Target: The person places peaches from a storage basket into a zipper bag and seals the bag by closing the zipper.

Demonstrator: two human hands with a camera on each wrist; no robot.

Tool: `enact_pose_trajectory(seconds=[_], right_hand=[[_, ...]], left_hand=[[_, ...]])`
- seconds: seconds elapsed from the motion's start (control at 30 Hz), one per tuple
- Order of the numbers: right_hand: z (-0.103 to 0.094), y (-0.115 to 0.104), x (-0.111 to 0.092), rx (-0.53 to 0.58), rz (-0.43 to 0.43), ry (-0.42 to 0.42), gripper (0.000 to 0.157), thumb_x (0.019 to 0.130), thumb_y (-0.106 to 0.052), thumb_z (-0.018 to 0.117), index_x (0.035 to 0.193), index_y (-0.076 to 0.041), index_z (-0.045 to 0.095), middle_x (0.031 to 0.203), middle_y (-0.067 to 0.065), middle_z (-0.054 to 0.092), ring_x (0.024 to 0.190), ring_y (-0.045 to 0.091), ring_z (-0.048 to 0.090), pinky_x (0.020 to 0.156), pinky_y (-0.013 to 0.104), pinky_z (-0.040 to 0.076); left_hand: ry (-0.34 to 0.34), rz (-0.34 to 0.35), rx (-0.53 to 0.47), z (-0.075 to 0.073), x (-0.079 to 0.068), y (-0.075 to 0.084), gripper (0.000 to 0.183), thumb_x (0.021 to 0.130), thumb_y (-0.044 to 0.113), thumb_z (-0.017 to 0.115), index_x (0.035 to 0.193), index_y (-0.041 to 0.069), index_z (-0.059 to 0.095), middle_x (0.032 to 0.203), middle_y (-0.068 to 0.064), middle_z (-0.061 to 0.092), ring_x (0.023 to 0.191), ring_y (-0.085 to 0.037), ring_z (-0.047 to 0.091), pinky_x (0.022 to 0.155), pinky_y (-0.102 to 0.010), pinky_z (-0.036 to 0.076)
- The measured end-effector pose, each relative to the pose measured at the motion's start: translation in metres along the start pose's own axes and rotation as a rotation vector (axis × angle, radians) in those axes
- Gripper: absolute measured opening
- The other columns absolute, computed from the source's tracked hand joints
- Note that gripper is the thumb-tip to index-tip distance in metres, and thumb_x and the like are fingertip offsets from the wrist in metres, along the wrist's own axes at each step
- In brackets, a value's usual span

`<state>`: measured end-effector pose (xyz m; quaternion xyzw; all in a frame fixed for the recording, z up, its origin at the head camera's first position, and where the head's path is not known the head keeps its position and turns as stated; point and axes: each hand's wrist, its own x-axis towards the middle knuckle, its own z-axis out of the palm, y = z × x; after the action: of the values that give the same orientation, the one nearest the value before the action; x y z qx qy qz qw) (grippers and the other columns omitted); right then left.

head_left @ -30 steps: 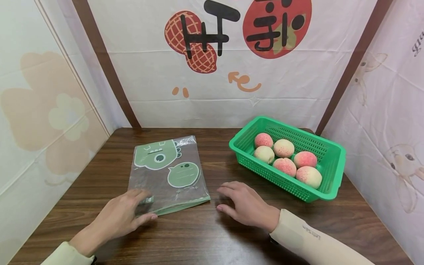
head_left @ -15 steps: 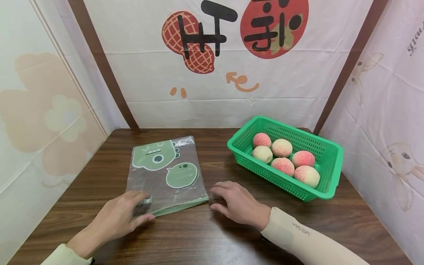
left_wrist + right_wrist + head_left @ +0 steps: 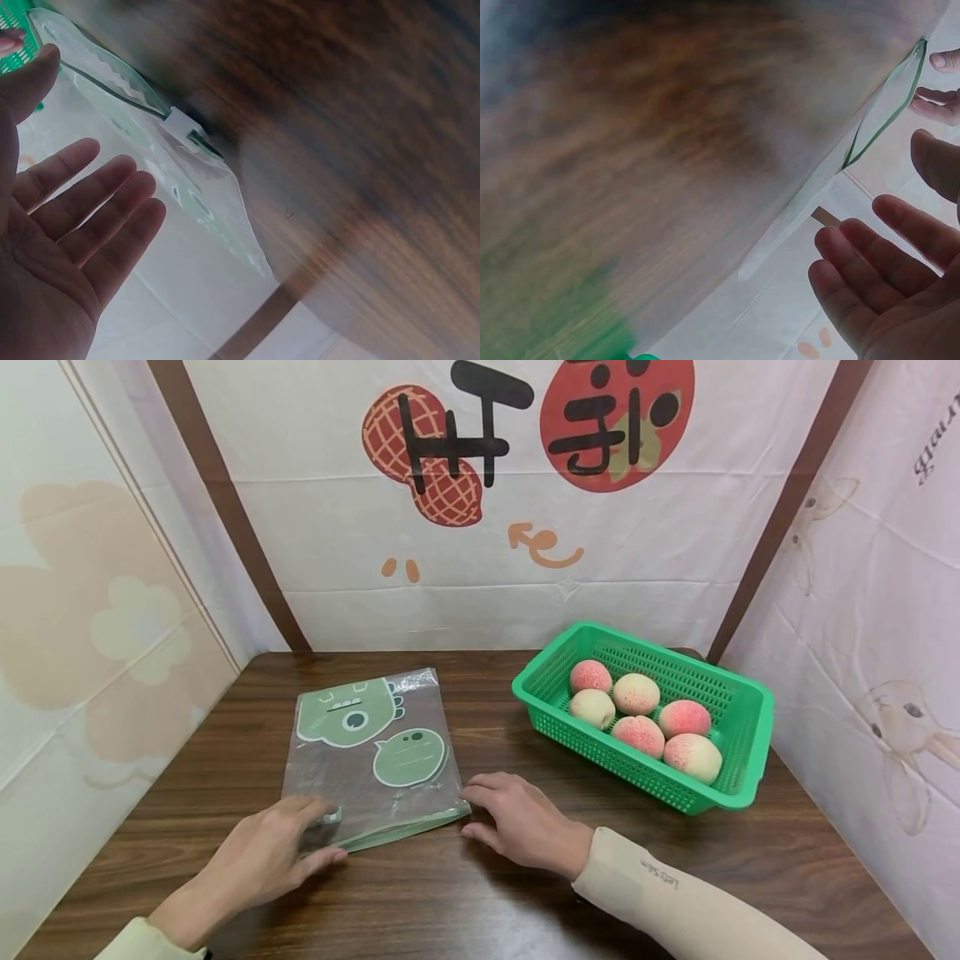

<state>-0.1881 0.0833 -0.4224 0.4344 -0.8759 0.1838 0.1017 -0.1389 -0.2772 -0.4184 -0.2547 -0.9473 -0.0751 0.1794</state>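
Note:
A clear zip bag [image 3: 411,758] with green cartoon prints lies flat on the brown table, its green-edged mouth toward me. My left hand [image 3: 262,852] is at the bag's near left corner, fingers extended over it and thumb apart. In the left wrist view a white slider [image 3: 181,127] sits on the bag's zip strip, clear of the fingers. At the near right corner is my right hand [image 3: 521,822], its fingertips right by the bag's edge. Its fingers [image 3: 889,259] look loosely bent with nothing between them in the right wrist view.
A green plastic basket [image 3: 731,799] stands at the back right, holding several pink and cream peaches [image 3: 637,737]. Printed white cloth [image 3: 330,602] walls in the table [image 3: 442,902] at the back and both sides.
My right hand has moved left, up to the bag's right corner. The left hand has stayed by the bag's left corner. The whole head view has shifted slightly.

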Motion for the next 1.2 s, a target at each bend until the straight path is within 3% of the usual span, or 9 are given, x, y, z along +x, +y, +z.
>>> enact_pose_trajectory(seconds=[0.5, 0.73, 0.97, 1.2], right_hand=[[0.005, -0.004, 0.011, -0.072, -0.063, -0.036, 0.024, 0.094, -0.023, 0.078, 0.116, -0.014, 0.072, 0.108, -0.002, 0.067, 0.098, 0.013, 0.064, 0.088, 0.031, 0.055], [0.007, -0.009, 0.015, -0.157, -0.091, -0.065, 0.02, 0.094, -0.022, 0.078, 0.113, -0.016, 0.075, 0.11, -0.002, 0.07, 0.105, 0.016, 0.066, 0.086, 0.034, 0.055], [0.012, -0.012, 0.019, -0.219, -0.079, -0.149, 0.004, 0.093, -0.021, 0.076, 0.094, -0.019, 0.073, 0.089, -0.007, 0.064, 0.09, 0.013, 0.065, 0.076, 0.031, 0.053], [0.015, -0.013, 0.019, -0.24, -0.068, -0.169, 0.006, 0.092, -0.019, 0.076, 0.086, -0.021, 0.074, 0.08, -0.009, 0.06, 0.086, 0.012, 0.066, 0.074, 0.031, 0.053]], left_hand=[[-0.024, -0.011, -0.009, 0.001, -0.003, -0.001, 0.05, 0.073, 0.042, 0.092, 0.111, 0.016, 0.073, 0.106, -0.003, 0.072, 0.095, -0.026, 0.071, 0.068, -0.045, 0.06], [-0.018, 0.01, 0.015, 0.003, -0.006, -0.002, 0.038, 0.071, 0.037, 0.094, 0.098, 0.022, 0.073, 0.096, 0.009, 0.069, 0.083, -0.015, 0.069, 0.06, -0.038, 0.057], [-0.069, 0.009, -0.012, 0.004, -0.009, -0.003, 0.023, 0.074, 0.03, 0.093, 0.089, 0.03, 0.075, 0.09, 0.017, 0.063, 0.077, -0.007, 0.066, 0.058, -0.032, 0.055], [-0.114, 0.017, -0.056, 0.004, -0.008, -0.003, 0.023, 0.077, 0.022, 0.091, 0.081, 0.035, 0.072, 0.081, 0.024, 0.059, 0.072, 0.001, 0.06, 0.057, -0.029, 0.053]])
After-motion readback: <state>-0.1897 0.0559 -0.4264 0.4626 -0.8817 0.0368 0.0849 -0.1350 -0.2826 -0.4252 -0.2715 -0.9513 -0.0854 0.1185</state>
